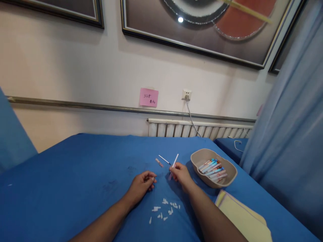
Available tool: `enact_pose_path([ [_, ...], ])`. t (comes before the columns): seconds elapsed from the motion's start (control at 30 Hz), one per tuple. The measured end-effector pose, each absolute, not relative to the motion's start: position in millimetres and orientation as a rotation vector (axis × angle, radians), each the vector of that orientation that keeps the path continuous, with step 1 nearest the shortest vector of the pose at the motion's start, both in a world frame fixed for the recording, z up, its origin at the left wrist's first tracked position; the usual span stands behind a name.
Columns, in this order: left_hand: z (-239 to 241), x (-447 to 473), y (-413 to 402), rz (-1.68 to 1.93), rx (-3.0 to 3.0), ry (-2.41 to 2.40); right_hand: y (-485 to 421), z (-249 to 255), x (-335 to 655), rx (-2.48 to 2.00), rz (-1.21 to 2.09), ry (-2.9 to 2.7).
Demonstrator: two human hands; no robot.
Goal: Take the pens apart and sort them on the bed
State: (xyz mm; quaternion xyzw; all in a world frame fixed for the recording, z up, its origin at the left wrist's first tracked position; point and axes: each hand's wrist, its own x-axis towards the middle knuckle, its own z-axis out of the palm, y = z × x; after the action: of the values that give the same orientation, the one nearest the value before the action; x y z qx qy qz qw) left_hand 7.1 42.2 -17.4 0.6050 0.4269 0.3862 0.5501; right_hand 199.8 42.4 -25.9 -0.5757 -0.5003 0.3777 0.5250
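Your right hand (182, 173) pinches one of two white sticks (175, 160), left hand (141, 184) curled, grip unclear, one basin (228, 183) near the sheet's (75, 181) right edge.

Framed pictures (151, 27) are hung on the wall (88, 67); below, a pink note (148, 97) is stuck and a cord (191, 116) is plugged into a socket (186, 92). A rail (113, 107) is fixed above a radiator (170, 130); at right, a blue curtain (290, 117) is hung.

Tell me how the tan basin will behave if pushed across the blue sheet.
The tan basin will probably hold its shape, since its walls stand up unsupported. The pens lie loosely piled in it, so they may roll or shift. Being wide and low, it seems unlikely to tip under a gentle push.
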Motion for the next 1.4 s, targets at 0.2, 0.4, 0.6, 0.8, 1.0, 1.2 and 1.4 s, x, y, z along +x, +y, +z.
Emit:
enact_pose_path([
  [0.2, -14, 9, 37, 0.878, 1.567, 1.018, 56, -27, 202, -1.298, 1.026, -1.064],
  [0.4, -8, 18, 28, 0.812, 1.972, 1.123, 55, -4, 220, -1.319, 0.83, -1.136],
  [0.6, 1, 82, 26, 0.647, 2.343, 1.185, 52, 21, 232, -1.19, 0.581, -0.982],
  [0.8, -6, 117, 36, 0.527, 2.376, 1.256, 58, 11, 231, -0.886, 0.861, -0.774],
  [1.0, -18, 49, 27, 0.807, 2.0, 1.201, 53, -6, 210, -0.776, 1.067, -0.669],
  [1.2, -14, 11, 35, 1.044, 1.721, 1.197, 39, -28, 182, -0.76, 1.288, -0.654],
  [1.4, -14, 11, 53, 1.109, 1.131, 0.993, 40, -36, 181, -0.821, 1.313, -0.701],
])
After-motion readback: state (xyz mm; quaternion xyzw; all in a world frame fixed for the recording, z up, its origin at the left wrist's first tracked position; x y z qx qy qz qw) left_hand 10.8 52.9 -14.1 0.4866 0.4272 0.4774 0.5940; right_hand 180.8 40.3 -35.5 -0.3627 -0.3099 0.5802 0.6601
